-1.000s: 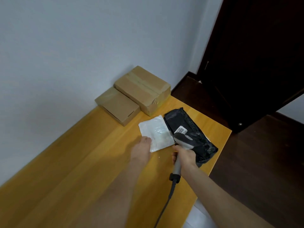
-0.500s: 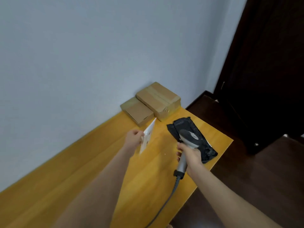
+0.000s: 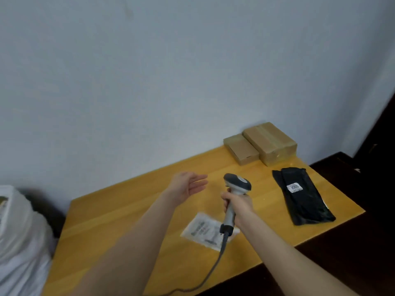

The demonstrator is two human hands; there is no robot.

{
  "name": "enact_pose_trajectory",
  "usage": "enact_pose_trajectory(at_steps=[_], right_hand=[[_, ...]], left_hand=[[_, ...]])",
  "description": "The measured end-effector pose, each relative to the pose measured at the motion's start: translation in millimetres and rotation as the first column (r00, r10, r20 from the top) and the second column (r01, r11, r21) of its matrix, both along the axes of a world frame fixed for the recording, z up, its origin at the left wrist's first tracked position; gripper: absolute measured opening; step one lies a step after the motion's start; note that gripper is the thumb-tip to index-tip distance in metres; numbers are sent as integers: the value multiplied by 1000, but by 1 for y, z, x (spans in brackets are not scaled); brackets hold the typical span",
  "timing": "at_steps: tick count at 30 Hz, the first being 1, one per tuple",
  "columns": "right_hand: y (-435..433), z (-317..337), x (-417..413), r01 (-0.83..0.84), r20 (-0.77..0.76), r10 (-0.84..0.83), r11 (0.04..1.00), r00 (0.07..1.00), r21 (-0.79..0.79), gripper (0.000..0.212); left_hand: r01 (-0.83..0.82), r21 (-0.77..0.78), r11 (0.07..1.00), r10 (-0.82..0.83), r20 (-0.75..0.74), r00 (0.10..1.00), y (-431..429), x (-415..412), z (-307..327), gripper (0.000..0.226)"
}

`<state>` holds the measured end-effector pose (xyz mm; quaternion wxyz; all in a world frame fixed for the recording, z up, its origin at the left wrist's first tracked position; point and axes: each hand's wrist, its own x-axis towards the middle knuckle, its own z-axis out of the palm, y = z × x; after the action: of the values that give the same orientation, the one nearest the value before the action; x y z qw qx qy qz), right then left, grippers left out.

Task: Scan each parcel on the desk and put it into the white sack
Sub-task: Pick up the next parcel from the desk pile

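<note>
My right hand (image 3: 238, 207) grips the handle of a grey corded barcode scanner (image 3: 235, 189) above the wooden desk (image 3: 128, 221). Below it a flat white parcel (image 3: 203, 230) lies label up on the desk, partly hidden by the scanner handle. My left hand (image 3: 188, 185) hovers over the desk with straight fingers and holds nothing. A black poly-bag parcel (image 3: 303, 195) with a white label lies at the desk's right end. Two brown cardboard boxes (image 3: 259, 144) sit against the wall at the back right. The white sack (image 3: 19, 242) stands off the desk's left end.
A grey wall (image 3: 171, 82) runs behind the desk. A dark door (image 3: 384, 124) and dark floor (image 3: 342, 263) lie to the right. The scanner's cable (image 3: 211, 272) trails across the desk toward the near edge.
My left hand lifted the white parcel, turned it over and let it go; it now lies label up nearer to me. The view swung left, showing the sack.
</note>
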<state>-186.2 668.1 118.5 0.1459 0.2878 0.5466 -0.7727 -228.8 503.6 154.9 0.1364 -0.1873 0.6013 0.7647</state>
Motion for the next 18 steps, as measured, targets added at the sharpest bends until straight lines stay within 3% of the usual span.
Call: enact_pose_trajectory(at_steps=[3,5,8,15,18], right_hand=[[-38,4,6,-41,-16,41,999,999,-9,21],[-55,2,10,-61,-20,62,998,998,18,22],[-74,-15,21,-81,8,81,995,997,57,19],[-114,-64,48,-86,144,65,986,987,141,13],[-135,-83,53,-141,216,93,965,972,221,15]], left_hand=[[-119,-114,986,117,-27,993,-39,25,-7,7],[-77,-333,940,79,-6,997,-73,42,-21,14],[36,-484,874,12,97,995,-110,65,-56,21],[253,-571,781,-119,262,958,-136,94,-131,37],[333,-656,677,-172,299,939,-154,94,-150,49]])
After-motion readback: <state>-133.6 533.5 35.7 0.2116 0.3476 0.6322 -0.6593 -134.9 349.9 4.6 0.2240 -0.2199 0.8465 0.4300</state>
